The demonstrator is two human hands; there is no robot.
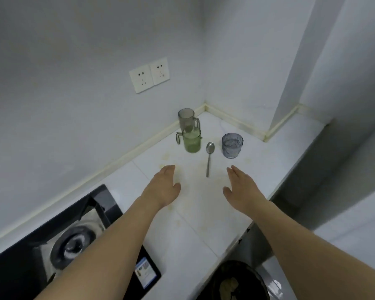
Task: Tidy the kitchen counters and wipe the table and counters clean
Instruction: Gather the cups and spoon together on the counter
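Head view: spoon (209, 158) between cups (191, 140)

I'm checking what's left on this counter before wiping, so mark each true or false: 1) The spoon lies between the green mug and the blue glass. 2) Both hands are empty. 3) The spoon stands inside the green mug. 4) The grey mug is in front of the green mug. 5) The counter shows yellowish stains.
1) True: the spoon lies between the green mug and the blue glass.
2) True: the left hand and right hand hold nothing.
3) False: it lies flat on the counter.
4) False: the grey mug stands behind it, nearer the wall.
5) True.
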